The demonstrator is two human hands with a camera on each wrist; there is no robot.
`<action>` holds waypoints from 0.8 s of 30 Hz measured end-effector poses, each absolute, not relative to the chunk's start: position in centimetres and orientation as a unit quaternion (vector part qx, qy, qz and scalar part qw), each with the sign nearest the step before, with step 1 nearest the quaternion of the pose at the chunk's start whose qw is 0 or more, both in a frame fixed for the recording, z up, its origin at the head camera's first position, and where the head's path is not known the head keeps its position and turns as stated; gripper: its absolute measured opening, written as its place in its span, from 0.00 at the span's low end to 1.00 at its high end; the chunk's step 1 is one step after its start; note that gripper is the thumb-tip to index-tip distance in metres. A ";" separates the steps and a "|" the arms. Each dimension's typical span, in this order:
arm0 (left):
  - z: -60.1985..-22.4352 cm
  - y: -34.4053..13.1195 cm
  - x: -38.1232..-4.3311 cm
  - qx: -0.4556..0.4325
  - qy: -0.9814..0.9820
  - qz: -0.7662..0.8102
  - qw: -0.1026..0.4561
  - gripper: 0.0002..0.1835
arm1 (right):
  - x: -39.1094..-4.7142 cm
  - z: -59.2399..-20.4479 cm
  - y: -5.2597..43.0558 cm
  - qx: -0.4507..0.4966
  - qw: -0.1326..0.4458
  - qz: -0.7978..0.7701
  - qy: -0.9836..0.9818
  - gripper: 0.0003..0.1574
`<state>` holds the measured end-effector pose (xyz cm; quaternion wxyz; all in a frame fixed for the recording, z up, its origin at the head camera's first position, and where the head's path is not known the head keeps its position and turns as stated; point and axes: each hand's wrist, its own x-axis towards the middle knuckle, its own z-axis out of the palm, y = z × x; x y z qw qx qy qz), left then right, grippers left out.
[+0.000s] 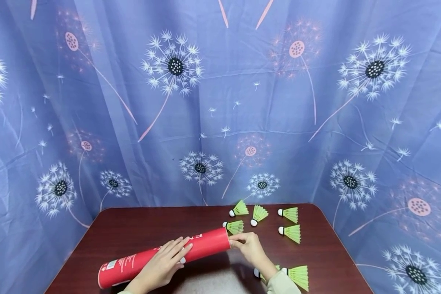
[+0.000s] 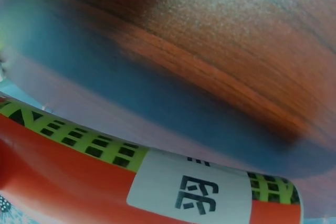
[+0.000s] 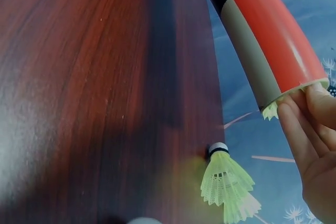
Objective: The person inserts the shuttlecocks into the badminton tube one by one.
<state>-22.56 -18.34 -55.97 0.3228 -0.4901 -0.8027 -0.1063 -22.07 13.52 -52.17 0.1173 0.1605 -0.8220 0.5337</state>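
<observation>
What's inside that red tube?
At the open end of the red tube, beside the right hand, a yellow-green frilled edge shows, apparently a shuttlecock. Anything deeper is covered by the tube's wall, so how many it holds can't be told.

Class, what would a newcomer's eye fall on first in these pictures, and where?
Probably the bright red tube, slanting over the dark table in the left hand, with the right hand at its open end. Next come the green shuttlecocks on the table's right half, and the blue dandelion curtain behind it.
</observation>
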 end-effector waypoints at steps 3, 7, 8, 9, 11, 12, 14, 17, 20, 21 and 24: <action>-56.2 -18.3 -22.5 -0.494 -0.801 -0.112 0.320 0.25 | -21.6 -51.9 14.0 0.190 0.103 0.545 -0.810 0.06; -56.3 -18.3 -22.4 -0.496 -0.806 -0.109 0.306 0.26 | -21.9 -52.2 15.8 0.205 0.094 0.555 -0.801 0.08; -56.3 -18.3 -22.3 -0.496 -0.806 -0.109 0.303 0.26 | -22.1 -52.4 16.5 0.203 0.092 0.556 -0.800 0.09; -56.3 -18.4 -22.4 -0.497 -0.807 -0.108 0.302 0.26 | -22.2 -52.3 17.2 0.202 0.094 0.553 -0.803 0.10; -56.4 -18.6 -22.4 -0.495 -0.809 -0.107 0.300 0.26 | -22.3 -51.9 18.6 0.196 0.098 0.547 -0.808 0.09; -56.4 -18.6 -22.4 -0.494 -0.809 -0.107 0.299 0.26 | -22.3 -51.7 19.4 0.194 0.098 0.546 -0.809 0.09; -56.4 -18.7 -22.5 -0.491 -0.809 -0.108 0.304 0.26 | -22.3 -51.4 21.0 0.186 0.101 0.540 -0.814 0.09; -56.6 -18.8 -22.5 -0.488 -0.812 -0.107 0.300 0.27 | -22.2 -51.1 23.5 0.166 0.114 0.531 -0.823 0.09; -56.7 -18.8 -22.5 -0.488 -0.813 -0.104 0.300 0.27 | -22.2 -50.7 25.9 0.120 0.142 0.521 -0.833 0.09; -56.7 -18.8 -22.5 -0.488 -0.814 -0.104 0.297 0.27 | -22.3 -50.6 26.7 0.102 0.153 0.515 -0.837 0.09; -56.6 -18.7 -22.6 -0.488 -0.815 -0.102 0.297 0.27 | -22.6 -50.5 28.9 0.044 0.183 0.509 -0.840 0.10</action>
